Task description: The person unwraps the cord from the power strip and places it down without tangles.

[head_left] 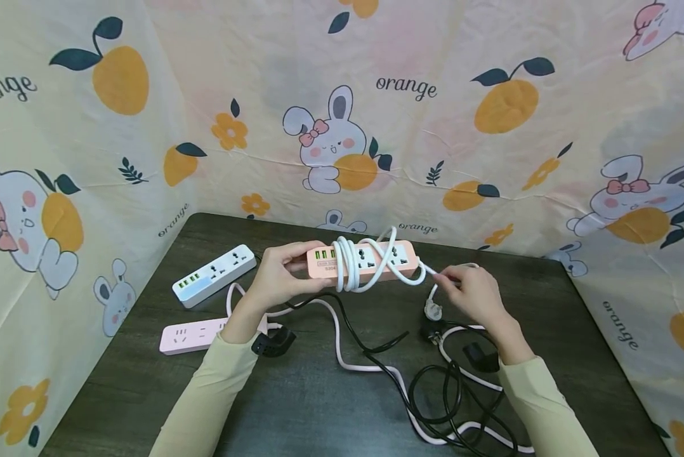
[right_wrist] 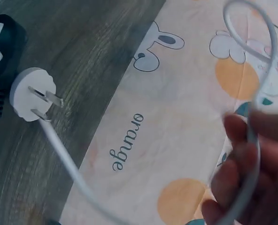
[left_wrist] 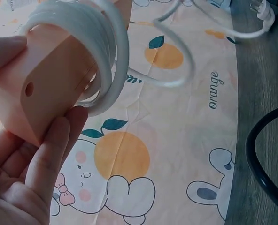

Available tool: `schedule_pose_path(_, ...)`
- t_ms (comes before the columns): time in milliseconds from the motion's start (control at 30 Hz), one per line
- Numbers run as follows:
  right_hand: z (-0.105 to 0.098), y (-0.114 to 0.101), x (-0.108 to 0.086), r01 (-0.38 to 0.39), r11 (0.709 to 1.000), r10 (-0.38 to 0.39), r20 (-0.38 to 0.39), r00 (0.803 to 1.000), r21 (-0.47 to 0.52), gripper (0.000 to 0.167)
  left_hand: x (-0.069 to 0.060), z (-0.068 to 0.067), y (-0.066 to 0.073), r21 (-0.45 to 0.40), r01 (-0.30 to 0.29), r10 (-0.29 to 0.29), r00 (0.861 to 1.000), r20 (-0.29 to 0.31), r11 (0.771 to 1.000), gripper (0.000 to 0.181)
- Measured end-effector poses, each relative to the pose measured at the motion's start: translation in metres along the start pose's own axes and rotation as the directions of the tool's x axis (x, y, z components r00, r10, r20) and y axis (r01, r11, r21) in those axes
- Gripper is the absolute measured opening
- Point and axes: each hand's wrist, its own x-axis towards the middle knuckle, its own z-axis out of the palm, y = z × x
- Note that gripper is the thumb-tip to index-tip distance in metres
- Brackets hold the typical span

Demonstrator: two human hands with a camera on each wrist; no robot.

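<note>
A peach power strip is held up above the table by my left hand, which grips its left end. In the left wrist view, the thumb and fingers close around the end of the strip. Several turns of its white cord wrap around the strip's body, with a looser loop toward the right end. My right hand pinches the cord to the right of the strip. From there the cord hangs to a white three-pin plug, seen with its prongs out in the right wrist view.
A white power strip and a pale pink power strip lie on the left of the dark table. Tangled black cord and pink cord spread across the middle and right. A black plug lies near the white one.
</note>
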Motion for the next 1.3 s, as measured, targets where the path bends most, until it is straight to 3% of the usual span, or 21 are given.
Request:
schedule_pose_path(67,-0.001,0.003,0.002,-0.091,0.996,0.092,-0.117,0.989,0.014,0.014,-0.001,0.000,-0.001,-0.006,0.004,-0.004,1.000,0.014,1.000,0.049)
schedule_pose_path(133,-0.004,0.007,0.003,-0.132,0.988,0.148,-0.252,0.956,0.079,0.015,-0.001,0.000,-0.002,0.000,0.003,-0.003,1.000,0.020,1.000,0.049)
schedule_pose_path(267,-0.015,0.014,-0.001,-0.082,0.941,0.222,-0.415,0.882,0.329,0.014,0.000,-0.003,-0.004,0.018,-0.007,0.007,1.000,0.009,1.000,0.049)
schedule_pose_path(333,-0.020,0.017,-0.006,-0.010,0.884,0.238,-0.430,0.871,0.468,0.014,0.000,-0.005,-0.004,0.030,-0.015,0.015,1.000,-0.008,0.999,0.050)
schedule_pose_path(400,-0.025,0.020,-0.012,0.093,0.780,0.240,-0.433,0.869,0.619,0.015,0.001,-0.007,-0.004,0.038,-0.017,0.018,0.999,-0.029,0.999,0.050)
schedule_pose_path(433,-0.026,0.022,-0.015,0.156,0.708,0.232,-0.435,0.870,0.689,0.016,0.001,-0.008,-0.004,0.044,-0.017,0.019,0.999,-0.040,0.999,0.050)
schedule_pose_path(533,-0.029,0.028,-0.024,0.349,0.447,0.164,-0.459,0.873,0.824,0.019,0.002,-0.011,-0.005,0.046,-0.009,0.013,0.997,-0.079,0.999,0.051)
schedule_pose_path(567,-0.029,0.030,-0.027,0.395,0.372,0.124,-0.467,0.875,0.840,0.020,0.002,-0.011,-0.005,0.046,-0.005,0.010,0.996,-0.093,0.999,0.051)
schedule_pose_path(600,-0.030,0.031,-0.029,0.426,0.323,0.078,-0.472,0.878,0.845,0.021,0.003,-0.011,-0.005,0.049,-0.003,0.008,0.994,-0.106,0.999,0.051)
schedule_pose_path(633,-0.030,0.032,-0.031,0.444,0.300,0.029,-0.473,0.881,0.844,0.021,0.003,-0.011,-0.005,0.053,0.000,0.006,0.993,-0.117,0.999,0.051)
schedule_pose_path(667,-0.031,0.032,-0.032,0.453,0.295,-0.024,-0.468,0.884,0.841,0.021,0.004,-0.011,-0.005,0.053,0.001,0.006,0.992,-0.125,0.999,0.051)
schedule_pose_path(700,-0.031,0.033,-0.033,0.454,0.310,-0.075,-0.454,0.888,0.836,0.022,0.004,-0.011,-0.005,0.057,0.001,0.007,0.991,-0.134,0.998,0.051)
schedule_pose_path(767,-0.032,0.034,-0.036,0.436,0.391,-0.163,-0.405,0.900,0.811,0.024,0.005,-0.010,-0.005,0.056,-0.001,0.009,0.990,-0.143,0.998,0.050)
schedule_pose_path(900,-0.030,0.038,-0.041,0.350,0.690,-0.253,-0.242,0.937,0.634,0.035,0.006,-0.010,-0.003,0.038,-0.003,0.009,0.988,-0.154,0.999,0.049)
schedule_pose_path(967,-0.027,0.040,-0.045,0.297,0.809,-0.257,-0.149,0.955,0.507,0.040,0.007,-0.010,-0.002,0.030,-0.006,0.010,0.988,-0.157,1.000,0.049)
schedule_pose_path(1000,-0.026,0.040,-0.046,0.275,0.853,-0.254,-0.107,0.961,0.444,0.039,0.007,-0.010,-0.001,0.029,-0.006,0.011,0.987,-0.159,1.000,0.049)
schedule_pose_path(1067,-0.023,0.040,-0.049,0.233,0.896,-0.237,-0.037,0.971,0.379,0.037,0.008,-0.011,0.000,0.030,-0.010,0.014,0.987,-0.159,1.000,0.050)
schedule_pose_path(1133,-0.020,0.042,-0.051,0.197,0.918,-0.217,0.021,0.976,0.344,0.033,0.008,-0.011,0.001,0.031,-0.014,0.018,0.987,-0.158,0.999,0.050)
schedule_pose_path(1300,-0.008,0.049,-0.056,0.158,0.938,-0.210,0.143,0.967,0.309,0.021,0.008,-0.011,0.001,0.021,-0.009,0.012,0.988,-0.155,1.000,0.050)
